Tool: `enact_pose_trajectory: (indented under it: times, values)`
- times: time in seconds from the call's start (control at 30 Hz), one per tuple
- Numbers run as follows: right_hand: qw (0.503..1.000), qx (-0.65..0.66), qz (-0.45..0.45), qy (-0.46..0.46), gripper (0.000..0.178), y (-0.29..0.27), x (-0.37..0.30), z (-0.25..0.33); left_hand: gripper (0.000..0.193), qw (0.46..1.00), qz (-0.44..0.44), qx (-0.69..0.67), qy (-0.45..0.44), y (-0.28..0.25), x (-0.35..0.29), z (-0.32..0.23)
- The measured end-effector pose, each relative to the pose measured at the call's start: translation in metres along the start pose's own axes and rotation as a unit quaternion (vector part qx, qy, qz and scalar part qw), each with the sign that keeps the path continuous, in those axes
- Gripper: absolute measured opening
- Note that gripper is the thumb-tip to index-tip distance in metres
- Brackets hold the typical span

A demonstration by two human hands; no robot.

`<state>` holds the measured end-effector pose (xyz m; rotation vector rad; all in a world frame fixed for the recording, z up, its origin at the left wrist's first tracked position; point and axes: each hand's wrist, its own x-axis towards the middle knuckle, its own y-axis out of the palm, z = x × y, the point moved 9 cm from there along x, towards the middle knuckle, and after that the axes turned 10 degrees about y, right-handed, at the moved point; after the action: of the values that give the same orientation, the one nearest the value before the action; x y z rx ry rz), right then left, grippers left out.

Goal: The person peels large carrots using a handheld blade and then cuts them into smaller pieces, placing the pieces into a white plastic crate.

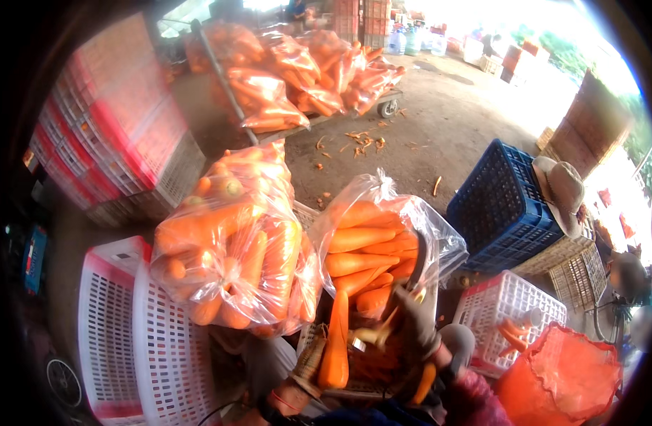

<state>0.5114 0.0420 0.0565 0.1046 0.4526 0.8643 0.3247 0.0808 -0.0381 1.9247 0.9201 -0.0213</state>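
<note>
A large orange carrot [334,348] stands nearly upright in front of me, its thick end low. My left hand [310,361], in a worn glove, is closed against its side. My right hand [417,318], in a dark glove, is beside the carrots in an open clear plastic bag [443,245]; motion blur hides what its fingers do. Several carrots [365,238] lie stacked in that bag. Pale, blurred scraps [374,332] lie below the right hand. Another carrot [425,382] shows by my right wrist.
A full bag of carrots [233,245] stands at my left, beside white crates [171,348]. At right are a white crate [512,309], an orange mesh sack [563,376] and blue crates [507,206] with a hat [561,186]. A loaded cart [304,122] stands ahead.
</note>
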Motion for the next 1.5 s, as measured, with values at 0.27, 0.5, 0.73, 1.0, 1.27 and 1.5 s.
enact_pose_trajectory:
  times: [0.27, 0.5, 0.73, 1.0, 1.27, 1.5]
  values:
    - [0.999, 0.037, -0.012, -0.019, 0.016, 0.010, 0.005, 0.003, 0.048, 0.994, 0.099, 0.024, -0.042, 0.059, -0.020, -0.006]
    - [0.985, 0.008, -0.132, -0.107, 0.022, -0.051, 0.041, 0.020, 0.057, 0.966, 0.113, -0.162, -0.168, 0.051, -0.046, 0.005]
    - [0.968, -0.189, -0.044, -0.159, 0.021, -0.017, -0.014, -0.014, 0.043, 0.981, 0.115, 0.144, -0.055, 0.029, -0.028, -0.011]
    - [0.821, -0.441, -0.001, -0.363, 0.019, 0.043, -0.086, 0.013, 0.035, 0.893, 0.183, 0.409, 0.051, 0.056, -0.049, -0.037]
    - [0.826, -0.438, -0.018, -0.354, 0.012, 0.019, -0.071, -0.045, 0.031, 0.899, 0.123, 0.416, -0.055, 0.022, -0.068, -0.028]
    - [0.867, -0.456, 0.080, -0.182, 0.018, 0.013, -0.036, -0.102, 0.036, 0.968, 0.198, 0.151, -0.043, -0.001, -0.083, -0.006]
